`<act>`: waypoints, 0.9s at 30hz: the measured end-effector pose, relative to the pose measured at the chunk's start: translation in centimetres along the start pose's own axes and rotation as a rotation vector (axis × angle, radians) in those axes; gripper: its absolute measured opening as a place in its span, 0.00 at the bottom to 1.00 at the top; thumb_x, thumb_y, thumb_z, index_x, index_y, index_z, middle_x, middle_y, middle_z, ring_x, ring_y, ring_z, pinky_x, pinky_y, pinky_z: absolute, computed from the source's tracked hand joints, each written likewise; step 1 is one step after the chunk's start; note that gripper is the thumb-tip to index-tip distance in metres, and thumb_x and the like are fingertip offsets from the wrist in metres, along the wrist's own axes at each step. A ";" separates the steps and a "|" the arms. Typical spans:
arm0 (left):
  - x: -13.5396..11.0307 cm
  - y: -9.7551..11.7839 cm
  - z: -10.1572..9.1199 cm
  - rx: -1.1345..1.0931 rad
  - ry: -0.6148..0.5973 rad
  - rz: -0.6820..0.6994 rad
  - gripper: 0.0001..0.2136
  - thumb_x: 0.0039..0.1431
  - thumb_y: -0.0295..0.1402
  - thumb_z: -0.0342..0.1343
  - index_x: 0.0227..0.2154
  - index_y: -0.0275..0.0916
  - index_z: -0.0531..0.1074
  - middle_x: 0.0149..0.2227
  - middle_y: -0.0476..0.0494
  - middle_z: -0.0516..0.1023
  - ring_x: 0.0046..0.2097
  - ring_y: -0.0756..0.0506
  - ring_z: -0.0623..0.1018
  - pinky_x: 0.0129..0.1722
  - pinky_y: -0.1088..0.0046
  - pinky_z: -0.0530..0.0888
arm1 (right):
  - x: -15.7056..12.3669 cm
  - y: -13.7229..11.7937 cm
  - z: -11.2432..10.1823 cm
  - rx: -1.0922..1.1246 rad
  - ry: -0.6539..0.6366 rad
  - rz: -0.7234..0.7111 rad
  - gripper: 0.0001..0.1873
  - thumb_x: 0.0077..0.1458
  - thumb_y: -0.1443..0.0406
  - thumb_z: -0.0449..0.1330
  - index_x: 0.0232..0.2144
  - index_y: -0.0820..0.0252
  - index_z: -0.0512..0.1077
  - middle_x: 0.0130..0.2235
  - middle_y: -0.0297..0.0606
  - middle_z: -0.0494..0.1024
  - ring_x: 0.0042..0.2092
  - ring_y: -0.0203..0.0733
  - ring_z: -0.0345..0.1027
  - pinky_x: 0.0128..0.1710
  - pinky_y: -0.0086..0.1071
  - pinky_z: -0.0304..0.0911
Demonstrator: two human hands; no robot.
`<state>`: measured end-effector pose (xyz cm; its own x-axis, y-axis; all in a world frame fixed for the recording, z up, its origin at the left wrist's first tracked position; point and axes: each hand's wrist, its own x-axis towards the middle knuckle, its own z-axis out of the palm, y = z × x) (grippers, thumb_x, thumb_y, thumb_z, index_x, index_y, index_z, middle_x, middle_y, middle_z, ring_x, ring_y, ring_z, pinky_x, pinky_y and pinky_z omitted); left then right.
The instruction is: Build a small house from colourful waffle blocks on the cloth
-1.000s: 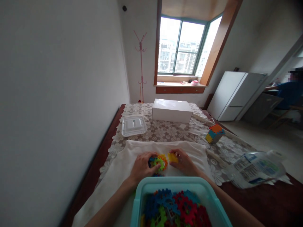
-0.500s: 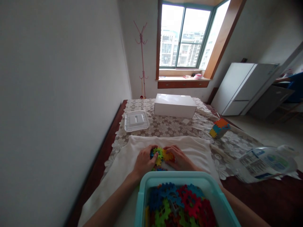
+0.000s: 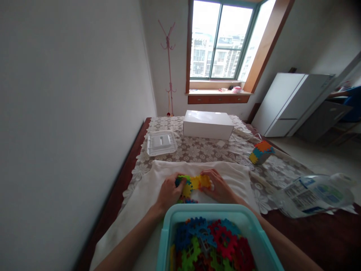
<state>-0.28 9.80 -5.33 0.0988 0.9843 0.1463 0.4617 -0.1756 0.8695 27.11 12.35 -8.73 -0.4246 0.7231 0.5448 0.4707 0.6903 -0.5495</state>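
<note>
Behind the light-blue tub, my left hand point(image 3: 169, 191) is closed on a joined cluster of green, blue and yellow interlocking plastic pieces point(image 3: 186, 188). My right hand point(image 3: 217, 185) pinches the orange-yellow pieces point(image 3: 205, 181) at the right end, which touch the cluster through a yellow piece in the middle. Whether every joint is locked I cannot tell. Just below the cluster a few blue and red pieces point(image 3: 189, 201) lie partly hidden by the tub's rim. The light-blue tub point(image 3: 210, 209) holds many gear-edged pieces point(image 3: 225, 239) in red, blue and green.
A white cloth point(image 3: 135, 226) lies under my hands on the lace tablecloth. Farther back are a clear lid point(image 3: 161, 143) and a white box point(image 3: 208, 126). On the right stand a built block cube point(image 3: 261, 152) and a lying plastic bottle point(image 3: 316, 195). A wall borders the left.
My right hand has shifted slightly right and the orange-yellow pieces now stretch out from the cluster, showing more yellow. My left hand has moved a little left. The view tilted slightly.
</note>
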 end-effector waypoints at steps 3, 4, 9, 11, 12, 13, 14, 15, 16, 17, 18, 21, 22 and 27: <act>0.0 0.2 0.0 -0.132 0.078 -0.071 0.16 0.70 0.48 0.62 0.41 0.40 0.84 0.39 0.40 0.88 0.42 0.37 0.85 0.44 0.62 0.78 | -0.3 1.3 0.3 -0.045 -0.074 0.007 0.17 0.63 0.64 0.70 0.54 0.53 0.76 0.53 0.47 0.85 0.56 0.59 0.80 0.60 0.54 0.77; 0.0 0.2 0.0 -0.185 0.099 -0.086 0.17 0.70 0.50 0.63 0.40 0.39 0.83 0.38 0.41 0.87 0.41 0.38 0.84 0.43 0.64 0.78 | -0.3 1.4 0.3 -0.064 -0.103 0.007 0.18 0.62 0.64 0.71 0.53 0.53 0.76 0.52 0.46 0.85 0.56 0.59 0.80 0.60 0.55 0.76; 0.1 -0.1 0.0 -0.362 0.133 -0.112 0.17 0.66 0.50 0.66 0.35 0.39 0.80 0.35 0.44 0.84 0.37 0.41 0.82 0.39 0.67 0.79 | -0.3 1.0 0.3 -0.073 -0.147 -0.030 0.18 0.61 0.64 0.74 0.52 0.52 0.77 0.51 0.45 0.86 0.53 0.59 0.81 0.59 0.53 0.76; 0.1 -0.2 0.0 -0.307 0.112 -0.077 0.15 0.66 0.47 0.64 0.37 0.39 0.82 0.38 0.41 0.87 0.41 0.39 0.84 0.43 0.64 0.81 | -0.3 1.1 0.3 -0.023 -0.098 -0.051 0.18 0.63 0.65 0.73 0.53 0.51 0.76 0.52 0.45 0.86 0.54 0.57 0.81 0.59 0.51 0.78; 0.1 -0.2 0.0 -0.246 0.096 -0.046 0.13 0.66 0.44 0.64 0.37 0.39 0.84 0.41 0.40 0.89 0.44 0.37 0.86 0.48 0.62 0.82 | -0.3 1.2 0.3 0.000 -0.069 -0.061 0.19 0.64 0.65 0.72 0.55 0.51 0.75 0.54 0.46 0.86 0.55 0.57 0.81 0.59 0.50 0.78; 0.1 -0.2 0.0 -0.170 0.076 -0.011 0.11 0.66 0.42 0.64 0.38 0.40 0.85 0.45 0.38 0.90 0.48 0.36 0.86 0.54 0.58 0.82 | -0.2 1.3 0.4 0.021 -0.039 -0.073 0.19 0.66 0.65 0.71 0.57 0.52 0.74 0.56 0.47 0.85 0.57 0.57 0.80 0.59 0.49 0.79; 0.1 -0.2 0.0 -0.089 0.055 0.021 0.09 0.65 0.40 0.65 0.39 0.41 0.85 0.48 0.37 0.91 0.52 0.34 0.87 0.60 0.55 0.81 | -0.2 1.4 0.6 0.039 -0.011 -0.088 0.20 0.67 0.65 0.70 0.58 0.53 0.73 0.58 0.48 0.84 0.59 0.56 0.80 0.60 0.49 0.79; 0.1 -0.1 0.0 -0.015 0.034 0.043 0.08 0.64 0.38 0.65 0.39 0.42 0.86 0.51 0.37 0.91 0.55 0.33 0.86 0.65 0.52 0.79 | -0.1 1.3 0.7 0.054 0.014 -0.106 0.20 0.69 0.65 0.69 0.59 0.53 0.72 0.59 0.49 0.84 0.60 0.56 0.79 0.60 0.49 0.79; 0.0 0.0 0.0 0.040 0.018 0.056 0.07 0.64 0.37 0.66 0.41 0.42 0.86 0.52 0.36 0.91 0.58 0.32 0.86 0.67 0.50 0.77 | -0.1 1.2 0.9 0.070 0.030 -0.124 0.20 0.70 0.65 0.68 0.60 0.53 0.71 0.60 0.49 0.84 0.61 0.55 0.79 0.61 0.48 0.79; 0.0 0.1 0.0 0.070 0.006 0.061 0.09 0.64 0.35 0.66 0.45 0.42 0.86 0.54 0.37 0.91 0.59 0.32 0.86 0.69 0.49 0.76 | 0.0 1.1 1.1 0.081 0.027 -0.142 0.19 0.71 0.65 0.68 0.60 0.53 0.71 0.60 0.49 0.84 0.62 0.55 0.78 0.61 0.48 0.79; -0.1 0.2 0.0 0.077 0.004 0.063 0.13 0.64 0.34 0.66 0.50 0.43 0.86 0.55 0.37 0.90 0.60 0.32 0.86 0.70 0.49 0.75 | 0.1 0.8 1.2 0.078 0.002 -0.154 0.19 0.72 0.65 0.67 0.61 0.53 0.71 0.61 0.49 0.84 0.63 0.55 0.78 0.63 0.49 0.79; -0.1 0.3 0.2 0.055 0.015 0.075 0.19 0.64 0.31 0.66 0.57 0.43 0.82 0.56 0.37 0.90 0.60 0.33 0.86 0.69 0.50 0.76 | 0.4 0.3 1.5 -0.002 -0.134 -0.134 0.17 0.75 0.65 0.64 0.62 0.55 0.72 0.68 0.51 0.81 0.69 0.59 0.74 0.70 0.57 0.73; -0.1 0.2 0.2 0.058 0.017 0.079 0.17 0.64 0.31 0.65 0.55 0.43 0.81 0.54 0.37 0.90 0.59 0.33 0.87 0.68 0.51 0.77 | 0.4 0.2 1.6 -0.026 -0.168 -0.120 0.16 0.75 0.66 0.63 0.62 0.55 0.72 0.69 0.51 0.80 0.70 0.61 0.73 0.71 0.59 0.71; -0.1 -0.1 0.4 0.090 0.057 0.038 0.08 0.66 0.36 0.64 0.46 0.42 0.78 0.48 0.37 0.89 0.53 0.33 0.87 0.60 0.52 0.79 | 0.1 1.3 1.8 -0.050 -0.157 -0.096 0.16 0.68 0.64 0.69 0.56 0.58 0.73 0.58 0.51 0.85 0.62 0.60 0.78 0.65 0.58 0.74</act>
<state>-0.02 9.73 -5.61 0.0688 0.9760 0.2068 0.5364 -0.2110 0.8172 26.29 13.36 -10.48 -0.5830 0.6514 0.4856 0.4587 0.7572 -0.4651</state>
